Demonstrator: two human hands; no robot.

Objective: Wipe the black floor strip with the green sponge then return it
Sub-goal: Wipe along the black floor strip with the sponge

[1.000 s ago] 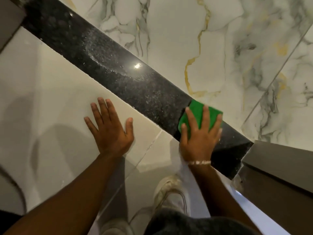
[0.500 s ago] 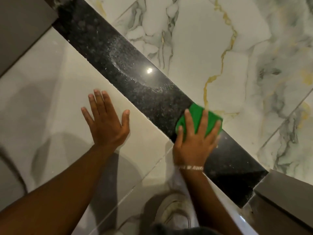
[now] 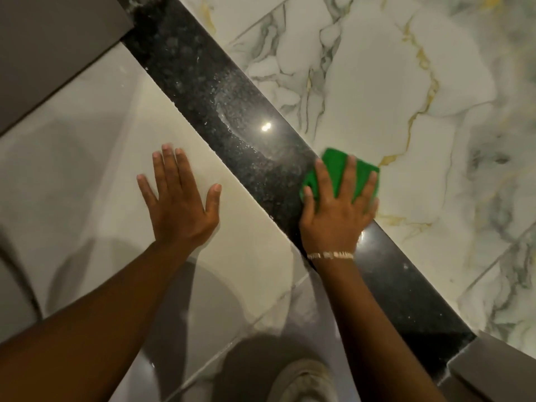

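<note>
The black floor strip (image 3: 203, 82) runs diagonally from the upper left to the lower right between pale tiles. A wet, soapy smear lies along its middle. The green sponge (image 3: 338, 169) sits flat on the strip, overlapping its far edge. My right hand (image 3: 333, 216) presses down on the sponge with fingers spread over it; a bracelet circles the wrist. My left hand (image 3: 179, 195) lies flat and open on the cream tile to the left of the strip, holding nothing.
White marble tiles with grey and gold veins (image 3: 406, 82) lie beyond the strip. Grey door frame pieces stand at the upper left (image 3: 43, 53) and lower right (image 3: 499, 369). My shoe (image 3: 301, 381) shows at the bottom.
My right hand has slid the sponge up along the strip toward the wet smear. The view has shifted, so more of the strip's upper end shows. My left hand stays planted.
</note>
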